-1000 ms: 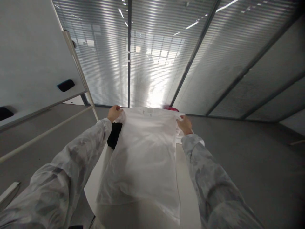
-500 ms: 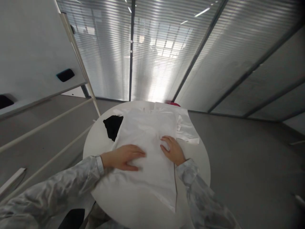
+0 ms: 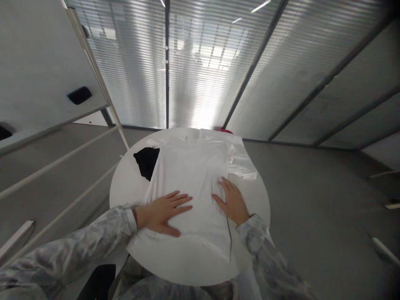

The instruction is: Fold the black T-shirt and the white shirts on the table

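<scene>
A white T-shirt (image 3: 190,171) lies spread flat on a round white table (image 3: 125,187), collar at the far edge and hem toward me. My left hand (image 3: 162,212) rests flat on the shirt's lower left part, fingers stretched out and apart. My right hand (image 3: 233,202) lies flat on the shirt's lower right edge, fingers spread. Neither hand holds anything. One sleeve (image 3: 242,164) sticks out to the right.
A black cloth (image 3: 146,161) lies on the table left of the shirt, partly under it. Something red (image 3: 225,131) peeks past the table's far edge. A whiteboard on a stand (image 3: 46,75) is at the left. Glass walls with blinds stand behind; grey floor surrounds the table.
A second ago both hands gripped the shirt's shoulders at the far edge. They let go, came back toward me and now lie flat on the lower part of the shirt.
</scene>
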`<state>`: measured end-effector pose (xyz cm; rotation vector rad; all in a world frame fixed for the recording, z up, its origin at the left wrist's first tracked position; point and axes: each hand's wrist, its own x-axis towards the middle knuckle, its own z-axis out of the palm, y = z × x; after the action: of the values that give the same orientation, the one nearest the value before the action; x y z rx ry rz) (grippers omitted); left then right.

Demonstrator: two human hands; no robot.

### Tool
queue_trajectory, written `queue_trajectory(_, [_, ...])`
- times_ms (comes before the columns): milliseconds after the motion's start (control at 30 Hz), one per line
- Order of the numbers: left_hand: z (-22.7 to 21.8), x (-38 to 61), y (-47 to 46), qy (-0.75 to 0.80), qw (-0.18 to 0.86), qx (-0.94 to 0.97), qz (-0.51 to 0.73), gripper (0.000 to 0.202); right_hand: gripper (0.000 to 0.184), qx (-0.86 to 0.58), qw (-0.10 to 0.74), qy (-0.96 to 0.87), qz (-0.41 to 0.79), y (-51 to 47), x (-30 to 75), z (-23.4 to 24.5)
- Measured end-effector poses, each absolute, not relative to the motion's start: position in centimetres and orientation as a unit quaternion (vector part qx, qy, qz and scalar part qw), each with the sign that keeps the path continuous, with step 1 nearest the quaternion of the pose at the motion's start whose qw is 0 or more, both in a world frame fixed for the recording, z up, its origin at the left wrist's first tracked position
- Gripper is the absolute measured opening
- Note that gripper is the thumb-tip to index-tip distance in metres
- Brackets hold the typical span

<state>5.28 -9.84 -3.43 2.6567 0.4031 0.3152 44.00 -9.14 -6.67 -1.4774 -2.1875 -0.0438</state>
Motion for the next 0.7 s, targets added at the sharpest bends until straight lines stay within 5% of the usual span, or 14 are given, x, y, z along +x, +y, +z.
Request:
queue_trajectory(467, [-2.9, 3.7, -9.4, 0.164, 0.273, 0.939, 0.129, 0.092, 0.005, -0.412, 0.191, -0.883, 0.117, -15.9, 43.5, -4.5])
queue_trajectory(700, [-4.0, 2.1, -8.5, 0.285, 0.268, 0.895, 0.216, 0.040, 0.011, -0.390, 0.214, -0.890, 0.096, -15.2, 43.4, -4.3])
